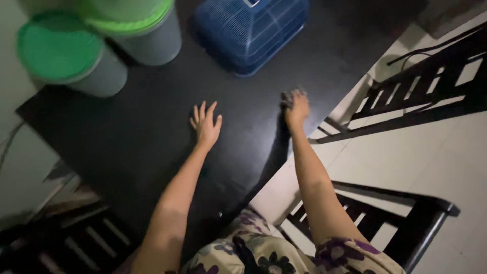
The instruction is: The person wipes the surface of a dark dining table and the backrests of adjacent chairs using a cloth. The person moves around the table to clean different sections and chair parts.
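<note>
Right hand (pixel 297 107) has its fingers clenched on a small dark crumpled cloth (pixel 289 96), pressed to the glossy black tabletop (pixel 127 137) near its edge. Left hand (pixel 205 123) lies flat, fingers spread, holding nothing. Push further and the cloth might slip off that edge.

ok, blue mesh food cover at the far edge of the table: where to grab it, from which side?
Likely by the small handle at its top, coming straight down from above. The blue mesh cover is a wide dome sitting flat on the dark table, so its sloped sides give poor hold. The handle is partly cut off by the frame.
</note>
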